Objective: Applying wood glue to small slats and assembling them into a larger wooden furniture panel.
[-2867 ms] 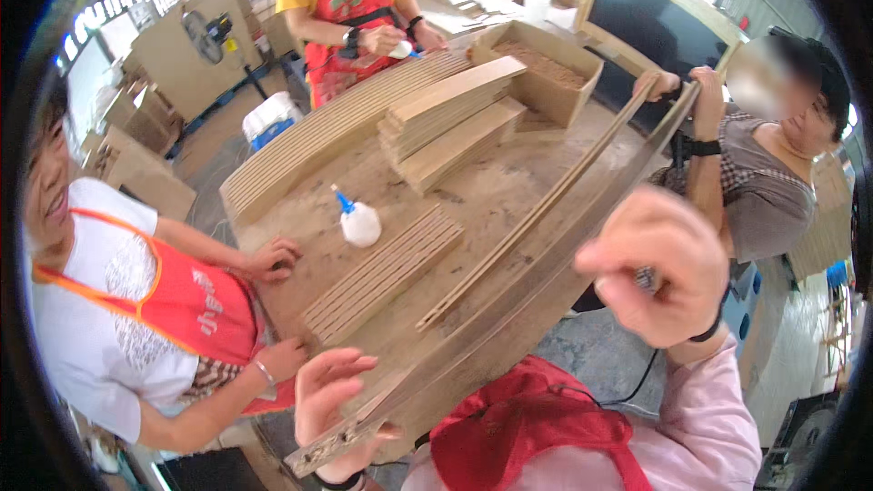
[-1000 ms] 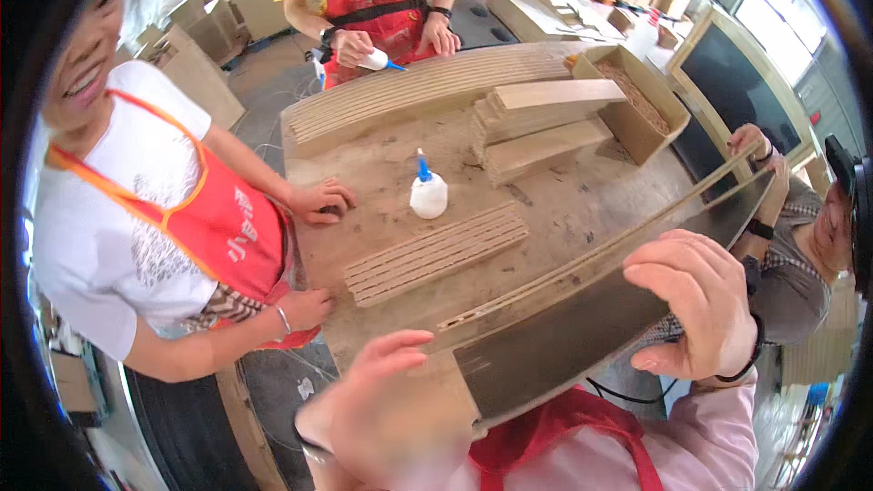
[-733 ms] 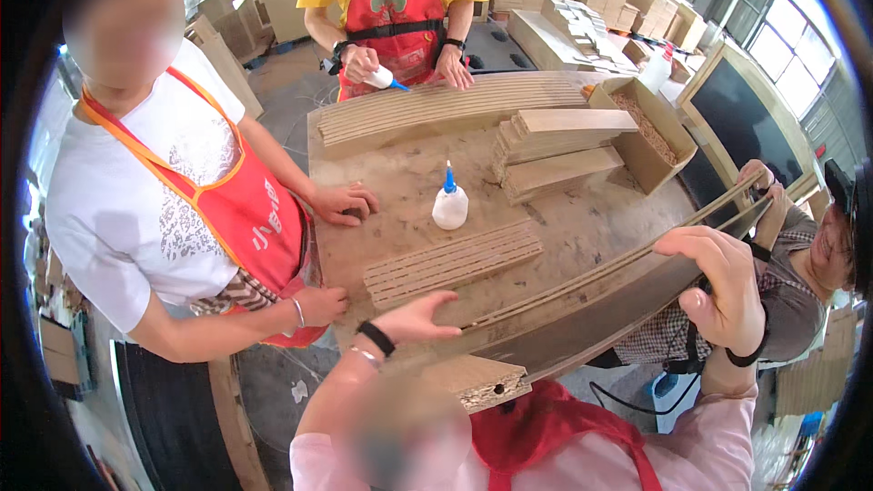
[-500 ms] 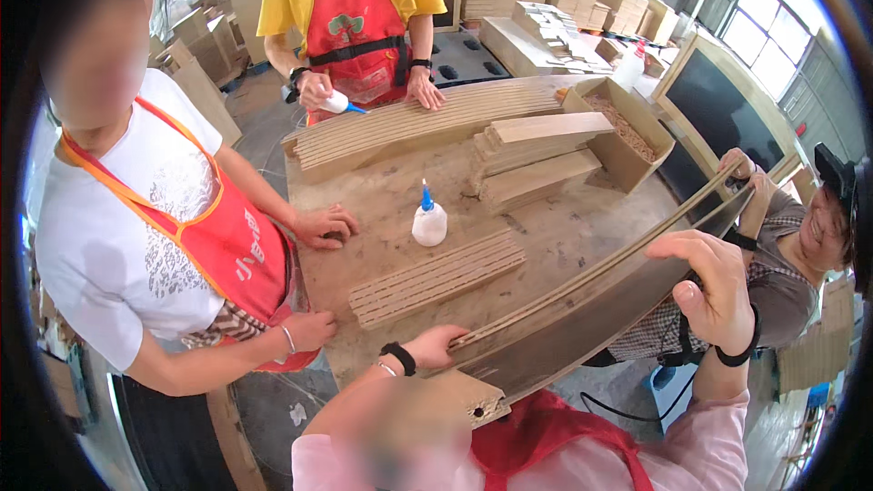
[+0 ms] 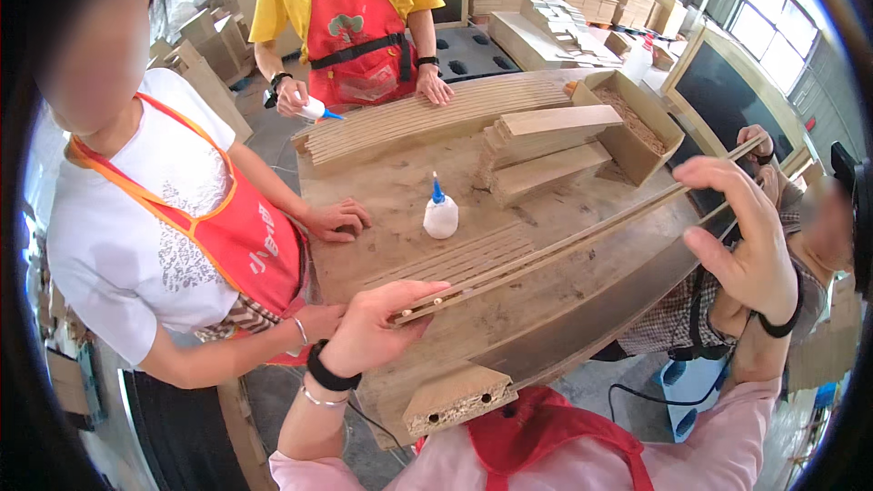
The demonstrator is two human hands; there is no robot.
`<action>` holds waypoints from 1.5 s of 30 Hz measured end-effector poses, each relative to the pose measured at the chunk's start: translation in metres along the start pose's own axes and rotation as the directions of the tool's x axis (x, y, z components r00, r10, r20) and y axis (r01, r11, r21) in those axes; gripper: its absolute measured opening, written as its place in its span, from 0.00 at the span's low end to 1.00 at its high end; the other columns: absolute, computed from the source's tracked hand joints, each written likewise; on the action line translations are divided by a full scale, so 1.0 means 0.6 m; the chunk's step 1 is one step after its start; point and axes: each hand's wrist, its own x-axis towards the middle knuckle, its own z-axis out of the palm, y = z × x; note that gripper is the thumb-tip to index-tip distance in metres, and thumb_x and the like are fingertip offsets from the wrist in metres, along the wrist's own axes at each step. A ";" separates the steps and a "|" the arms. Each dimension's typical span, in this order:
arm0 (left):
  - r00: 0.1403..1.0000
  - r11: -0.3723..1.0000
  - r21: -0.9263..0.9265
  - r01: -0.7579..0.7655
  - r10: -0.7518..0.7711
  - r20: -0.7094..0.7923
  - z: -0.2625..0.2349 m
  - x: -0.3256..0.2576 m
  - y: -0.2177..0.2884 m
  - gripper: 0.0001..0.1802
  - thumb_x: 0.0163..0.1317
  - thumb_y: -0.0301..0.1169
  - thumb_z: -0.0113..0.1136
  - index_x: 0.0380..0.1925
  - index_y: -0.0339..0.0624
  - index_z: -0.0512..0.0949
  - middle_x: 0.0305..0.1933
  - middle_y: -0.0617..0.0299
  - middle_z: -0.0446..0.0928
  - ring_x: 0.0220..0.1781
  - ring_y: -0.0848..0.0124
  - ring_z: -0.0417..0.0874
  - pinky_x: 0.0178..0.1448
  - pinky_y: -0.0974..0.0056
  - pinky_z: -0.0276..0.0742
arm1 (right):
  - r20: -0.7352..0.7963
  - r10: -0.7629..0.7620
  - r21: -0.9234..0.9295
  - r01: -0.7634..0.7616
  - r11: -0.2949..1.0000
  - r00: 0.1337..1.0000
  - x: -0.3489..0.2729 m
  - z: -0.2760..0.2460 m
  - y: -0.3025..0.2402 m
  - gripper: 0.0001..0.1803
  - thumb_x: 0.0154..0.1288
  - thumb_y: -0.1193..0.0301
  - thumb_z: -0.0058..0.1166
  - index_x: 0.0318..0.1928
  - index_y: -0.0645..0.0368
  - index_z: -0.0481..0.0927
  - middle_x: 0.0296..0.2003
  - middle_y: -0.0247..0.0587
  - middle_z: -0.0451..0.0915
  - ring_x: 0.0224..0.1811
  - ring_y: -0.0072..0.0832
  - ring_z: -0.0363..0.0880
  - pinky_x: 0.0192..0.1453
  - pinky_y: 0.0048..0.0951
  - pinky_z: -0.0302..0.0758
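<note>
A long, thin wooden strip [image 5: 564, 235] slants over the table from lower left to upper right. My left hand [image 5: 373, 323] is closed round its near end, where small dowel ends show. My right hand [image 5: 741, 236] is raised beside the strip's right part, thumb and fingers apart, holding nothing visible. At the strip's far end is a hand [image 5: 755, 141] of a person on the right. Below the strip, a group of grooved wooden strips [image 5: 446, 259] lies partly covered. A white glue bottle with a blue tip [image 5: 441, 216] stands behind it.
The table [image 5: 364, 186] also bears a row of long strips [image 5: 436, 118], stacked boards [image 5: 555, 123] and a box of dowels [image 5: 668, 150]. A holed chipboard piece [image 5: 459, 400] lies at the near edge. Two aproned people stand left and opposite; one holds a glue bottle [image 5: 311, 109].
My left hand has risen with the strip's near end, bringing it over the grooved strips. My right hand has shifted slightly right and up, still spread. The opposite person's glue bottle has moved slightly left.
</note>
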 end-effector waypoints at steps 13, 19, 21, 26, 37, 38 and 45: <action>0.949 0.788 0.591 -0.171 0.293 -0.116 -0.050 -0.024 0.216 0.30 0.41 0.14 0.58 0.49 0.48 0.82 0.49 0.54 0.81 0.44 0.59 0.85 0.44 0.64 0.81 | 0.678 -0.261 0.174 0.195 0.965 0.687 0.120 0.012 0.009 0.48 0.45 0.52 0.72 0.61 0.64 0.66 0.56 0.54 0.71 0.60 0.47 0.68 0.66 0.39 0.65; 0.877 0.652 0.723 -0.227 0.460 -0.140 -0.038 -0.039 0.239 0.30 0.39 0.17 0.59 0.47 0.54 0.84 0.51 0.53 0.79 0.45 0.56 0.84 0.41 0.64 0.82 | 0.778 -0.297 0.223 0.198 0.955 0.554 0.123 -0.007 0.008 0.49 0.42 0.43 0.72 0.56 0.67 0.70 0.48 0.56 0.77 0.52 0.47 0.77 0.56 0.36 0.73; 0.850 0.707 0.601 -0.373 0.520 -0.084 -0.049 -0.044 0.232 0.34 0.40 0.20 0.67 0.54 0.49 0.79 0.58 0.49 0.74 0.57 0.53 0.78 0.55 0.59 0.78 | 0.660 -0.376 0.316 0.213 0.924 0.651 0.112 0.002 0.021 0.53 0.37 0.40 0.72 0.57 0.65 0.69 0.47 0.55 0.77 0.52 0.47 0.77 0.57 0.37 0.73; 0.910 0.963 -0.109 -0.248 0.192 -0.366 0.002 -0.096 0.186 0.61 0.34 0.31 0.83 0.69 0.39 0.56 0.74 0.50 0.52 0.75 0.55 0.56 0.72 0.46 0.56 | 0.473 -0.445 0.286 0.345 0.894 0.761 0.081 0.017 0.049 0.52 0.40 0.39 0.70 0.57 0.63 0.70 0.44 0.53 0.77 0.49 0.46 0.77 0.54 0.38 0.73; 0.771 0.983 -0.115 -0.144 0.039 -0.635 0.154 -0.100 0.140 0.30 0.56 0.25 0.70 0.55 0.33 0.65 0.47 0.55 0.81 0.49 0.66 0.83 0.52 0.64 0.78 | 0.231 -0.420 0.152 0.393 0.907 0.878 0.059 0.020 0.016 0.40 0.45 0.39 0.67 0.48 0.58 0.78 0.31 0.44 0.79 0.36 0.43 0.80 0.39 0.38 0.74; 0.760 0.973 -0.159 -0.170 0.026 -0.649 0.157 -0.101 0.138 0.26 0.57 0.23 0.68 0.52 0.33 0.65 0.43 0.56 0.82 0.44 0.68 0.85 0.48 0.67 0.80 | 0.207 -0.428 0.153 0.403 0.902 0.880 0.059 0.021 0.016 0.39 0.45 0.40 0.67 0.48 0.57 0.79 0.31 0.43 0.79 0.35 0.42 0.80 0.38 0.38 0.74; 0.742 0.938 -0.234 -0.257 0.037 -0.670 0.171 -0.099 0.138 0.24 0.57 0.19 0.67 0.50 0.33 0.65 0.46 0.51 0.82 0.48 0.68 0.84 0.51 0.66 0.80 | 0.069 -0.454 0.111 0.445 0.889 0.888 0.045 0.022 0.017 0.37 0.42 0.40 0.68 0.44 0.55 0.80 0.28 0.40 0.77 0.32 0.40 0.79 0.35 0.36 0.73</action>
